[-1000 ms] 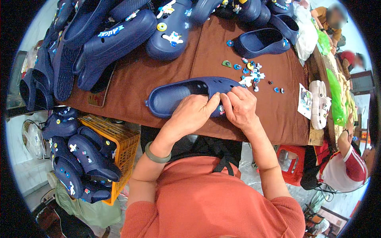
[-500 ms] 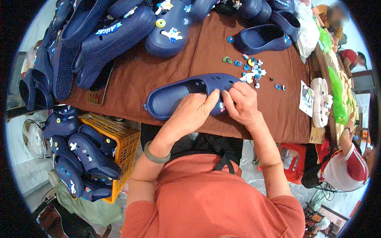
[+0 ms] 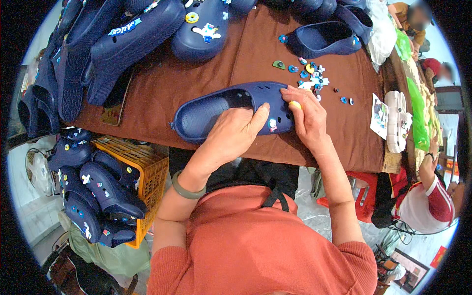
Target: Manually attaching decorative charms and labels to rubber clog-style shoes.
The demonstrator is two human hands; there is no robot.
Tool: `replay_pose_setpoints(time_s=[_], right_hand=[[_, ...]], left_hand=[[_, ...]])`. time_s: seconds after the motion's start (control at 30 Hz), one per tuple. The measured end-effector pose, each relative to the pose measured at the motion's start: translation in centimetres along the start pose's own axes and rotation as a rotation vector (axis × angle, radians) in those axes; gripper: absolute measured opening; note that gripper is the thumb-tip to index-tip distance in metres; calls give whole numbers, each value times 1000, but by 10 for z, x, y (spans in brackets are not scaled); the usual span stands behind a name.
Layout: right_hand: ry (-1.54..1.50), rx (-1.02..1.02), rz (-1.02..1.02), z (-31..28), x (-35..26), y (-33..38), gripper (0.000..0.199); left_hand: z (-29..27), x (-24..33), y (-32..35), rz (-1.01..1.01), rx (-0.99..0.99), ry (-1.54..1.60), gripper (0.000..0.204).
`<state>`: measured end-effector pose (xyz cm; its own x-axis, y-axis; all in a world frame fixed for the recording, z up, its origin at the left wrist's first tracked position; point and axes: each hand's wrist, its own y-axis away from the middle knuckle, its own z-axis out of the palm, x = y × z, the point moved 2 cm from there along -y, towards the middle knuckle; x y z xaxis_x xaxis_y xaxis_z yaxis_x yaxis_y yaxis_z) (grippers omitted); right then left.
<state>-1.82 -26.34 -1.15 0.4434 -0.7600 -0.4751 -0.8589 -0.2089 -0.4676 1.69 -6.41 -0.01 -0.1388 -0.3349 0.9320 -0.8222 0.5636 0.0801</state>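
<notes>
A navy blue clog (image 3: 196,117) lies on the brown cloth in front of me, its toe to the right. My left hand (image 3: 235,129) grips it, fingers inside the opening and thumb on the upper. At the toe, my right hand (image 3: 309,115) pinches a small yellow shoe charm (image 3: 295,104) against the clog, its fingertips over the top. Whether the charm sits in a hole I cannot tell. A small white, pink and blue charm (image 3: 272,125) is on the upper near my left thumb. Just beyond my right hand lie several loose charms (image 3: 314,81).
Navy clogs with charms (image 3: 132,46) are heaped at the far left; another clog (image 3: 324,40) lies at the far right. A white clog (image 3: 396,120) stands by a printed card (image 3: 379,118) at the right edge. An orange crate (image 3: 152,179) with more clogs is below left. People sit at right.
The clog has shifted slightly left and away from me. My right hand has moved toward the toe, and a yellow charm now shows between its fingers.
</notes>
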Motion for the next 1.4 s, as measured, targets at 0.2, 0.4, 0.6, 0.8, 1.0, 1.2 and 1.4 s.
replay_pose_setpoints(time_s=[0.2,0.4,0.6,0.8,1.0,1.2,1.4], right_hand=[[-703,320,476,3,23,6,22],[-774,373,595,-10,29,11,19],[39,-38,-82,3,-33,-3,46],[232,-244,-319,2,-26,-20,45],[185,-298,-453,5,-21,-26,33],[-93,-363,-176,-4,-11,-28,23],[-196,63,517,-31,49,11,17]], left_hand=[[0,-6,-2,-46,-16,32,59],[8,-34,-7,-48,-26,230,56],[9,-34,-9,-47,-59,284,51],[10,-31,-11,76,-46,357,45],[9,-35,-12,53,-50,236,46],[17,-35,-10,13,-74,497,40],[6,-25,-5,-39,-162,385,31]])
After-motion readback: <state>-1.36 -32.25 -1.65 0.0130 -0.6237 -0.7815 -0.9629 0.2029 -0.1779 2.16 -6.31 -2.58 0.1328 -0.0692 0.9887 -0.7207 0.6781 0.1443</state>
